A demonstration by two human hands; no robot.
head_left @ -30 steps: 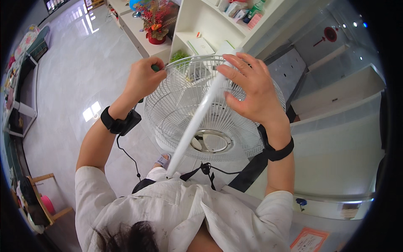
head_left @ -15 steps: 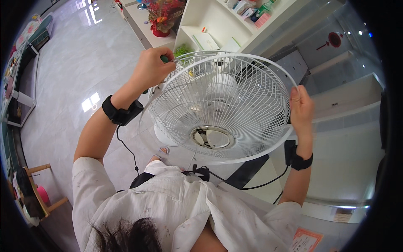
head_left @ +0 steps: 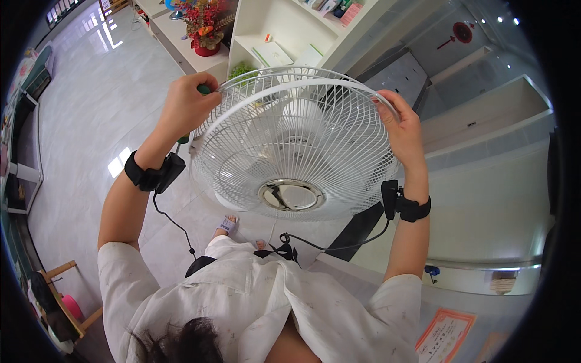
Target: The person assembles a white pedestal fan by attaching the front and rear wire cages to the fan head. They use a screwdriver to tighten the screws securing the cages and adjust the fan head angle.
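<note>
— Fingers are curling round the white fan grille (head_left: 293, 142) on both sides, see? Left hand (head_left: 184, 106) is gripping the rim, and something green is poking out of that fist; right hand (head_left: 402, 130) is clasping the opposite edge, steadying it at chest height.

— And underneath?

— Glossy pale floor tiles (head_left: 85, 115); white shelving (head_left: 284, 30) and red flowers (head_left: 203, 21) are standing behind.
</note>
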